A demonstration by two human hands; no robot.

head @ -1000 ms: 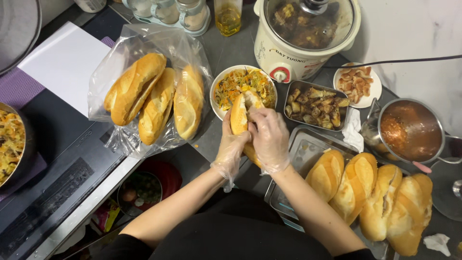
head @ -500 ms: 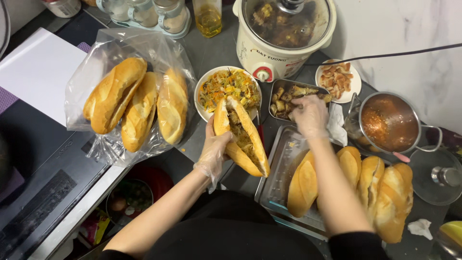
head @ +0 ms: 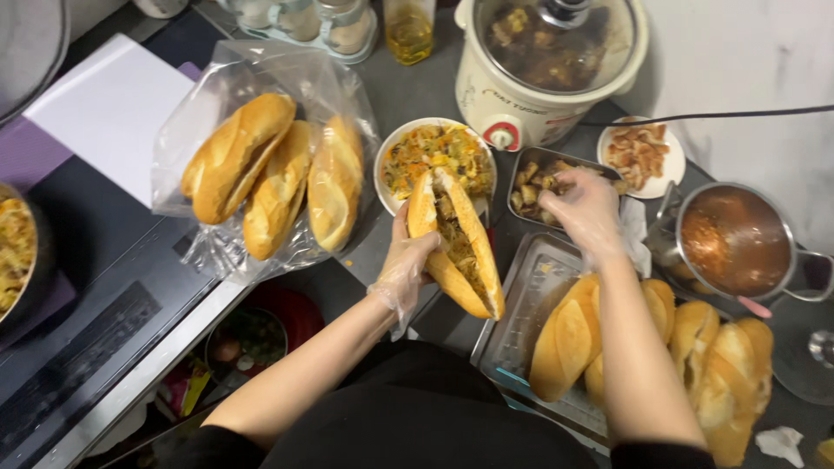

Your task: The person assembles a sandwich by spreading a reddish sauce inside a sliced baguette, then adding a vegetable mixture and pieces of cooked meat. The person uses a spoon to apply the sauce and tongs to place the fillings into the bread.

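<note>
Our gloved left hand cups the split, crusty filled baguette above the counter, fingers wrapped round it; our right hand pinches browned chunks in the rectangular metal tray.

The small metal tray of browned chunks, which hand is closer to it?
Right. The right hand reaches into the metal tray; the left hand is apart from it, holding the split baguette.

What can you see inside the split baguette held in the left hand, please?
The split baguette in the left hand shows a brownish shredded filling along its open cut. The crust walls hide how deep it goes, and the lower end is unclear.
</note>
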